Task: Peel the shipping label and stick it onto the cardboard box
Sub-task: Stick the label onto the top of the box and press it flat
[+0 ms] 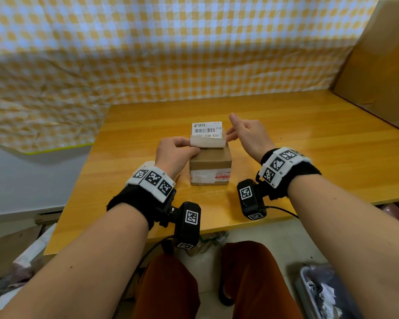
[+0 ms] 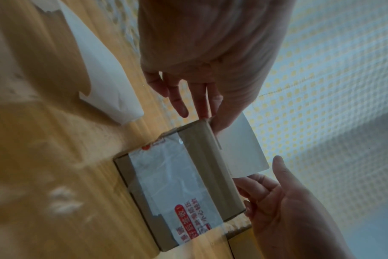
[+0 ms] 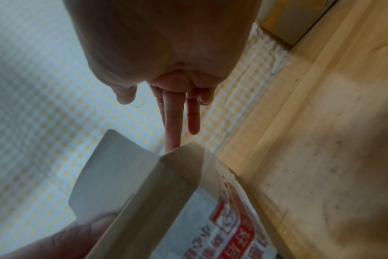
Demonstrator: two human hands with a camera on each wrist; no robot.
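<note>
A small cardboard box [image 1: 210, 161] stands mid-table, with clear tape and red print on its near side [image 2: 177, 184]. The white shipping label [image 1: 206, 129] rises from the box's far top edge, barcode facing me and lower part curled back. Its blank back shows in the wrist views [image 2: 241, 147] [image 3: 109, 175]. My left hand [image 1: 174, 153] pinches the label's left edge by the box's top corner. My right hand [image 1: 244, 132] is at the label's right edge, straight fingers [image 3: 172, 133] touching it and thumb lifted clear.
A loose white backing sheet [image 2: 104, 70] lies on the wooden table [image 1: 309, 146] left of the box. A large cardboard box [image 1: 378, 65] stands at the back right. Yellow checked cloth [image 1: 148, 54] covers the wall. The table's near edge runs just below my wrists.
</note>
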